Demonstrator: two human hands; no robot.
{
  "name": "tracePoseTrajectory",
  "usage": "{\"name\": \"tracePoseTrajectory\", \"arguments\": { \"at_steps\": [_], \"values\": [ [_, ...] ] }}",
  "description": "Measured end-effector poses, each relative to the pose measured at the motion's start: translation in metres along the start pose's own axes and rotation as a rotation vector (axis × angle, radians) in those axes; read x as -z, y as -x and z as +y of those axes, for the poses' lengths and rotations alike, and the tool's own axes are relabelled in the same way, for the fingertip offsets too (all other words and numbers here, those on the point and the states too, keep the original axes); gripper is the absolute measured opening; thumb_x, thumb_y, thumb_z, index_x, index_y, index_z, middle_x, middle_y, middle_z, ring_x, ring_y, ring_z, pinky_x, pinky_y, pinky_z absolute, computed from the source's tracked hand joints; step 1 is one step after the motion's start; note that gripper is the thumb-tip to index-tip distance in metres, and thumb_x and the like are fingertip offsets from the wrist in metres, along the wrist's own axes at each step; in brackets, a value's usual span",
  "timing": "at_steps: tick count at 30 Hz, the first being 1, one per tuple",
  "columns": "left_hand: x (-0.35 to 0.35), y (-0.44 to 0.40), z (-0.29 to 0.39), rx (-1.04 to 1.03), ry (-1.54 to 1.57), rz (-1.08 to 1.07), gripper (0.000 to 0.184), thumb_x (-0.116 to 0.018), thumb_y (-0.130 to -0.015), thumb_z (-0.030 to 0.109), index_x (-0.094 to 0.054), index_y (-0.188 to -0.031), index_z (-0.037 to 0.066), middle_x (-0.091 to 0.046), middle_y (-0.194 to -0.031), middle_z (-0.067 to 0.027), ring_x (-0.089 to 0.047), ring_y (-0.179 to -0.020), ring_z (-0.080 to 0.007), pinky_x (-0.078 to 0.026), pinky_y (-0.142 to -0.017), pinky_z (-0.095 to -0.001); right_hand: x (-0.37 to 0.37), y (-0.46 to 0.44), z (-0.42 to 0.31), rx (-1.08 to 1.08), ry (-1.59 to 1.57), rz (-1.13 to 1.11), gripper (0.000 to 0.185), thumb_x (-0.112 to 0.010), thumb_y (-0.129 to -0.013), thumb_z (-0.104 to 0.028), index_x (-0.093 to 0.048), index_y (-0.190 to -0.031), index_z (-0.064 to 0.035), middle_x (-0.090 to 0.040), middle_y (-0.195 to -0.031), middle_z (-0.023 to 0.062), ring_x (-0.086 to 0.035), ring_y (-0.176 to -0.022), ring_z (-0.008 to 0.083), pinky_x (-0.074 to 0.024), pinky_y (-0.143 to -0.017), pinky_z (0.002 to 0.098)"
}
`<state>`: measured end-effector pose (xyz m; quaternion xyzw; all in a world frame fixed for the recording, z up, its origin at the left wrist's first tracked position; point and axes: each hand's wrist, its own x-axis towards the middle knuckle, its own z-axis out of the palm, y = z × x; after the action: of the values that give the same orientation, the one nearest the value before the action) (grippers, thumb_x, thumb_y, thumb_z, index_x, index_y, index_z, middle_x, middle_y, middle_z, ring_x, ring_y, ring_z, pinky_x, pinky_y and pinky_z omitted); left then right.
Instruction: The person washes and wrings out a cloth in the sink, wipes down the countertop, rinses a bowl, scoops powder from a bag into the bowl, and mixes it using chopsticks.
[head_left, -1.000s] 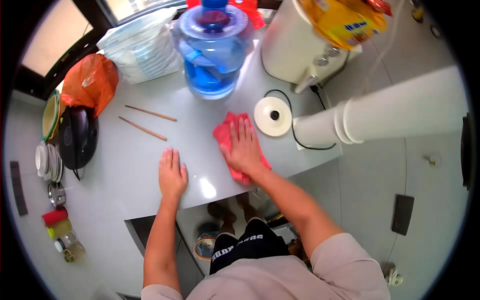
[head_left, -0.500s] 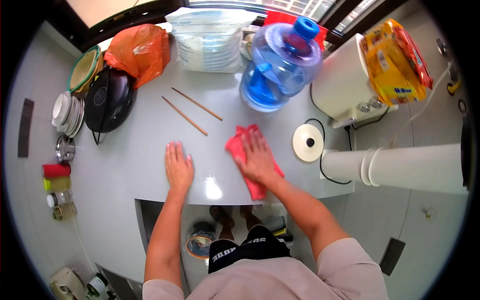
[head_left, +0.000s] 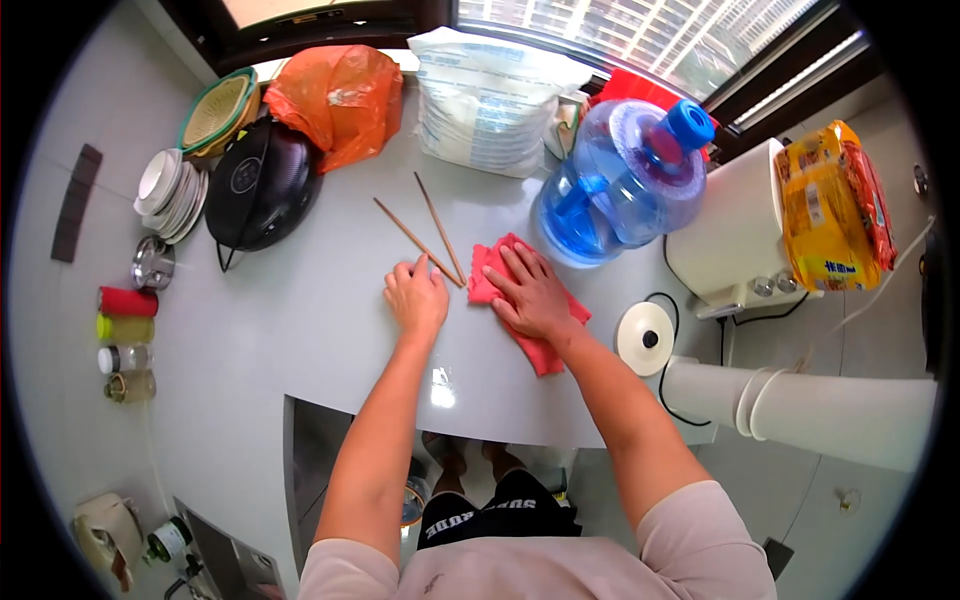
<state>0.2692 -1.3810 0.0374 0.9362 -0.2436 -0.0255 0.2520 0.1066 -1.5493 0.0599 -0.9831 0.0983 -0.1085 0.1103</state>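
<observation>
My right hand (head_left: 532,293) lies spread on a red cloth (head_left: 540,352) on the grey-white counter (head_left: 250,330). To its left, my left hand (head_left: 416,296) has bent fingers at the lower ends of two wooden chopsticks (head_left: 412,236). The chopsticks nearly meet at those ends; whether the fingers grip one of them cannot be made out. A large blue water bottle (head_left: 615,190) stands just beyond the cloth. Right of the cloth sits a round white base (head_left: 645,339) with a black centre and a cord.
At the back are a white bag (head_left: 490,105) and an orange plastic bag (head_left: 340,105). A black pan (head_left: 262,188), stacked plates (head_left: 172,195) and jars (head_left: 127,358) line the left. On the right are a white appliance (head_left: 725,230), yellow packets (head_left: 825,215) and a white pipe (head_left: 830,410).
The view has turned. My left hand has moved from lying flat near the front edge up to the chopsticks, its fingers now bent. The chopsticks' near ends are closer together. My right hand stays on the cloth.
</observation>
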Motion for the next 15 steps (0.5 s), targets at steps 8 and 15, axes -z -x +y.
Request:
{"name": "tracePoseTrajectory", "arguments": {
  "at_steps": [8, 15],
  "values": [
    [0.071, 0.085, -0.059, -0.036, 0.078, 0.023, 0.033, -0.068, -0.093, 0.018, -0.072, -0.124, 0.008, -0.061, -0.122, -0.0138, -0.054, -0.116, -0.0348, -0.044, -0.102, -0.0476, 0.002, -0.002, -0.001, 0.061, -0.131, 0.092, 0.047, -0.068, -0.091, -0.046, -0.071, -0.133, -0.0239, -0.057, -0.151, 0.0102, -0.044, -0.145, 0.0334, -0.0327, -0.12, 0.0488],
    [0.17, 0.145, -0.12, -0.019, 0.049, 0.118, 0.026, -0.072, -0.087, 0.009, -0.075, -0.113, 0.005, -0.063, -0.119, -0.0137, -0.055, -0.114, -0.034, -0.047, -0.099, -0.0448, -0.013, -0.078, -0.096, -0.295, -0.077, 0.111, 0.036, -0.076, -0.088, -0.032, -0.067, -0.115, -0.0099, -0.07, -0.106, 0.0137, -0.064, -0.103, 0.0357, -0.0546, -0.085, 0.0472]
  ]
}}
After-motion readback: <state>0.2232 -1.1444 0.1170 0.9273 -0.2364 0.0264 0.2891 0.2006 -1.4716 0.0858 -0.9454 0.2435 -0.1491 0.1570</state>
